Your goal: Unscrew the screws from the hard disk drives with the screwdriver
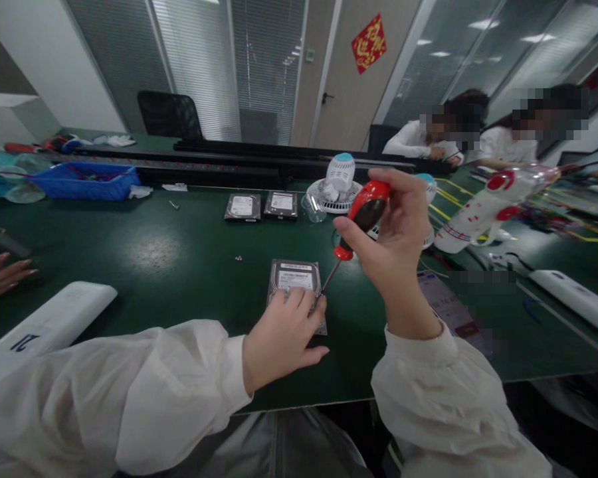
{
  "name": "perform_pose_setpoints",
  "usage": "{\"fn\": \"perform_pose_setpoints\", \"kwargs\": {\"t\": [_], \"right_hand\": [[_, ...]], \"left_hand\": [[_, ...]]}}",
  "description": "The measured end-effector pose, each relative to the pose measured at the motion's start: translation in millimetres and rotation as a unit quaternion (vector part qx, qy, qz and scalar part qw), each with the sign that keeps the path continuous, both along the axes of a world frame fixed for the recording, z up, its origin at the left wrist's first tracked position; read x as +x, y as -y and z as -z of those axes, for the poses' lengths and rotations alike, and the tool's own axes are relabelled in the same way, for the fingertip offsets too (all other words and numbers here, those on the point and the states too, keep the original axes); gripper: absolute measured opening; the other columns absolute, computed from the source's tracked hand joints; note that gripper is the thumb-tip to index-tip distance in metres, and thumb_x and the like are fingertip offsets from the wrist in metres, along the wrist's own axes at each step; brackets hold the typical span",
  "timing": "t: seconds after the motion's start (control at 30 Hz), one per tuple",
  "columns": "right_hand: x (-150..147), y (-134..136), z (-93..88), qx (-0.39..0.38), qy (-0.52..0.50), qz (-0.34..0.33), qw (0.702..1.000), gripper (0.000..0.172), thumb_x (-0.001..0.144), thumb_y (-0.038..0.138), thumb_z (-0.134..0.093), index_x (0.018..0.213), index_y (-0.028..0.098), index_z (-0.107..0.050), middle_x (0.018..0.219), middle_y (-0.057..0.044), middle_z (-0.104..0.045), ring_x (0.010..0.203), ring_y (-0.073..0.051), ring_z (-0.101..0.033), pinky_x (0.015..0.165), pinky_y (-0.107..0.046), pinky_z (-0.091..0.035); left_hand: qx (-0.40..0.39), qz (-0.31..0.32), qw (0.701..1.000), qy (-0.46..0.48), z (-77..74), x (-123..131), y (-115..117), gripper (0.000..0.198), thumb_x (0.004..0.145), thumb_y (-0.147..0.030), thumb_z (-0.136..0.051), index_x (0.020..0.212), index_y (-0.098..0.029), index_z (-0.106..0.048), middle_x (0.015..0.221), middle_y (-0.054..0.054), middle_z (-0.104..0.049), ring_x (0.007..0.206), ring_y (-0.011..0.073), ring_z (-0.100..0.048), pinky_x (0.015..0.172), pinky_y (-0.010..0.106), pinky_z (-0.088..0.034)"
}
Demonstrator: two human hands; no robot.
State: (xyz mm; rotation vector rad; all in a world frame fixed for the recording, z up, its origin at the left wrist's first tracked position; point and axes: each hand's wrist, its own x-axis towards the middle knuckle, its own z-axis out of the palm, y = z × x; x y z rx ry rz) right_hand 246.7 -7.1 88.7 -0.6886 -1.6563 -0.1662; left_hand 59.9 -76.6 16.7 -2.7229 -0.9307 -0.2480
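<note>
A hard drive [295, 275] lies flat on the green table [154, 259] in front of me. My left hand [284, 335] rests on its near half, fingers curled and pressing it down. My right hand [396, 236] is closed round the red and black handle of a screwdriver [361, 216], held tilted. The thin shaft runs down and left, with its tip at the drive's right edge, next to my left fingers.
Two more hard drives [242, 206] [281, 204] lie farther back, beside a small white fan [336, 186]. Loose screws [238, 257] lie left of the drive. A blue tray [87, 180] stands far left. Another person's hand [2, 273] rests at the left edge. Two people sit at back right.
</note>
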Motion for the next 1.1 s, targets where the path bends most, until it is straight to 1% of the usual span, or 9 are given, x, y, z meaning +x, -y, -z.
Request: {"fn": "perform_pose_setpoints", "kwargs": {"t": [0.1, 0.23, 0.37, 0.57, 0.77, 0.83, 0.93, 1.03, 1.1], "right_hand": [[2.8, -1.7, 1.1, -0.001, 0.007, -0.001, 1.000, 0.051, 0.084, 0.039, -0.076, 0.132, 0.033, -0.058, 0.123, -0.004, -0.061, 0.112, -0.024, -0.063, 0.098, -0.048, -0.056], [3.3, -2.6, 1.3, -0.019, -0.002, -0.048, 0.999, 0.052, 0.092, 0.044, -0.063, 0.141, 0.032, -0.052, 0.132, -0.006, -0.061, 0.111, -0.024, -0.067, 0.097, -0.048, -0.056], [0.0, -2.4, 0.4, -0.020, -0.011, -0.076, 0.997, 0.042, 0.096, 0.048, -0.057, 0.135, 0.033, -0.050, 0.117, -0.005, -0.063, 0.105, -0.022, -0.068, 0.089, -0.043, -0.058], [-0.6, -3.5, -0.6, 0.024, -0.025, 0.003, 0.999, 0.041, 0.083, 0.039, -0.077, 0.118, 0.031, -0.058, 0.110, -0.004, -0.058, 0.102, -0.021, -0.063, 0.089, -0.043, -0.058], [-1.0, 3.5, -2.1, -0.059, -0.023, -0.039, 0.997, 0.037, 0.096, 0.047, -0.057, 0.129, 0.031, -0.052, 0.120, -0.008, -0.063, 0.109, -0.025, -0.066, 0.094, -0.048, -0.058], [-2.2, 5.2, -2.0, -0.080, -0.018, -0.024, 0.996, 0.036, 0.097, 0.049, -0.053, 0.129, 0.032, -0.051, 0.123, -0.010, -0.063, 0.113, -0.026, -0.066, 0.097, -0.048, -0.058], [-2.5, 3.2, -1.1, -0.049, -0.011, 0.017, 0.999, 0.041, 0.090, 0.049, -0.066, 0.125, 0.033, -0.054, 0.122, -0.008, -0.060, 0.109, -0.025, -0.063, 0.094, -0.047, -0.057], [-0.3, -1.6, 0.0, -0.007, -0.013, 0.017, 1.000, 0.048, 0.081, 0.040, -0.078, 0.123, 0.030, -0.056, 0.115, -0.005, -0.058, 0.098, -0.022, -0.062, 0.086, -0.045, -0.057], [1.5, -3.1, 0.5, -0.011, -0.019, 0.008, 1.000, 0.047, 0.081, 0.034, -0.077, 0.123, 0.030, -0.057, 0.115, -0.005, -0.058, 0.097, -0.021, -0.062, 0.088, -0.045, -0.057]], "left_hand": [[-0.002, -0.001, 1.000, -0.004, -0.3, -0.1, -0.2, 0.076, 0.095, -0.067, -0.050, 0.146, -0.010, -0.054, 0.121, 0.019, -0.062, 0.106, 0.0326, -0.056, 0.082, 0.044, -0.044], [-0.007, -0.002, 1.000, -0.009, -0.8, -0.3, -0.1, 0.076, 0.095, -0.066, -0.050, 0.146, -0.010, -0.053, 0.121, 0.019, -0.062, 0.106, 0.0324, -0.056, 0.083, 0.043, -0.044], [-0.003, 0.000, 1.000, -0.005, -0.4, -0.2, -0.3, 0.076, 0.095, -0.067, -0.050, 0.146, -0.010, -0.053, 0.122, 0.019, -0.062, 0.107, 0.0325, -0.056, 0.083, 0.043, -0.044], [-0.006, -0.001, 1.000, -0.007, -0.8, -0.5, -0.4, 0.075, 0.096, -0.066, -0.050, 0.146, -0.010, -0.054, 0.121, 0.019, -0.062, 0.107, 0.0324, -0.056, 0.083, 0.043, -0.043], [-0.005, 0.000, 1.000, -0.004, -0.2, -1.1, -0.2, 0.076, 0.096, -0.067, -0.049, 0.147, -0.010, -0.053, 0.123, 0.019, -0.062, 0.107, 0.0323, -0.055, 0.084, 0.043, -0.043], [-0.006, -0.001, 1.000, -0.004, -0.3, -0.8, 0.0, 0.076, 0.096, -0.067, -0.049, 0.146, -0.010, -0.053, 0.123, 0.019, -0.062, 0.106, 0.0320, -0.055, 0.083, 0.043, -0.043], [-0.005, -0.001, 1.000, -0.002, -0.1, -0.5, 0.3, 0.076, 0.095, -0.067, -0.050, 0.146, -0.010, -0.053, 0.122, 0.018, -0.062, 0.106, 0.0318, -0.055, 0.084, 0.043, -0.043], [-0.002, -0.001, 1.000, -0.001, 0.9, -0.7, 0.2, 0.077, 0.095, -0.068, -0.049, 0.146, -0.010, -0.053, 0.121, 0.018, -0.062, 0.106, 0.0320, -0.055, 0.083, 0.044, -0.043], [0.001, -0.001, 1.000, 0.000, 1.7, -0.8, 0.0, 0.077, 0.095, -0.068, -0.049, 0.146, -0.010, -0.053, 0.121, 0.018, -0.062, 0.106, 0.0320, -0.056, 0.083, 0.043, -0.043]]}}
